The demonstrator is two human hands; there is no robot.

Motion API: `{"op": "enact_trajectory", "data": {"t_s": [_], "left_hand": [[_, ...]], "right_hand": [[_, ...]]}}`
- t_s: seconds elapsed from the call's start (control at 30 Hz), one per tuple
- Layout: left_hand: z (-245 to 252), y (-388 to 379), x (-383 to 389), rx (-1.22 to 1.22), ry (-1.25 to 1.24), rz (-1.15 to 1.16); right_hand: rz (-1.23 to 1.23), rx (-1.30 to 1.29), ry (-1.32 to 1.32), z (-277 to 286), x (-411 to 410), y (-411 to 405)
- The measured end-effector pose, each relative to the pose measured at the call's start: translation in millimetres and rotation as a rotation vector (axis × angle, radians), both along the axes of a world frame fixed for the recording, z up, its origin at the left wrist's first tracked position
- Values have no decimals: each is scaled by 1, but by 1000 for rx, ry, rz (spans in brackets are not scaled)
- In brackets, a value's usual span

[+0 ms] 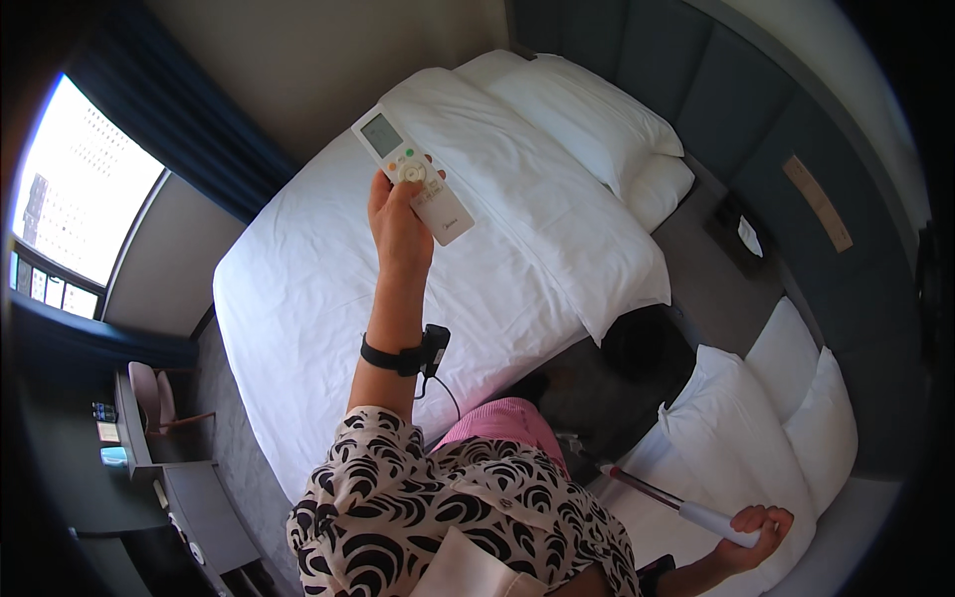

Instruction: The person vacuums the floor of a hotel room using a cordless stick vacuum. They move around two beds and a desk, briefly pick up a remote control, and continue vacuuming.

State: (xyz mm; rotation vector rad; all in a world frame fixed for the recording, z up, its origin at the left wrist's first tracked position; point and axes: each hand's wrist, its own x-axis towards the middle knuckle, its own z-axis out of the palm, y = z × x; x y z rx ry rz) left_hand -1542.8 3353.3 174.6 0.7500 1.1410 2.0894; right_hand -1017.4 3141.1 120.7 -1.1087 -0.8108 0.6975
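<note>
My left hand (401,224) is stretched out over the bed and grips a white Midea air-conditioner remote control (412,174). The thumb rests on the buttons below the round pad, and the small grey display faces up. Low on the right, my right hand (757,531) is wrapped around the pale grey handle (712,520) of a long pole (645,486) with a red collar. The pole slants down towards the floor between the beds, and its far end is dark and hard to make out. Under the remote lies a white duvet (313,261).
White pillows (582,112) lie against the dark padded headboard (671,52). A second white bed (671,515) is at the right. Between them stands a nightstand (716,231) with a tissue box (735,235). A chair (145,392) and a desk (201,507) are at the left.
</note>
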Motion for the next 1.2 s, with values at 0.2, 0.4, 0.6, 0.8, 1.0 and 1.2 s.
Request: {"op": "enact_trajectory", "data": {"t_s": [0.2, 0.4, 0.6, 0.8, 1.0, 1.2], "left_hand": [[5, -8, 2, 15, 11, -4], [15, -13, 0, 34, 68, 3], [17, -12, 1, 53, 70, 3], [16, -13, 5, 64, 73, -11], [14, -14, 6, 74, 63, -15], [15, -12, 1, 124, 108, -17]], "right_hand": [[-10, 1, -2, 1, 1, -6], [-78, -38, -15, -1, -1, -2], [-67, -29, 5, -3, -3, 7], [-66, -29, 2, -4, -1, 7], [-95, -75, -10, 1, -3, 3], [-94, -37, -17, 7, -3, 2]]}}
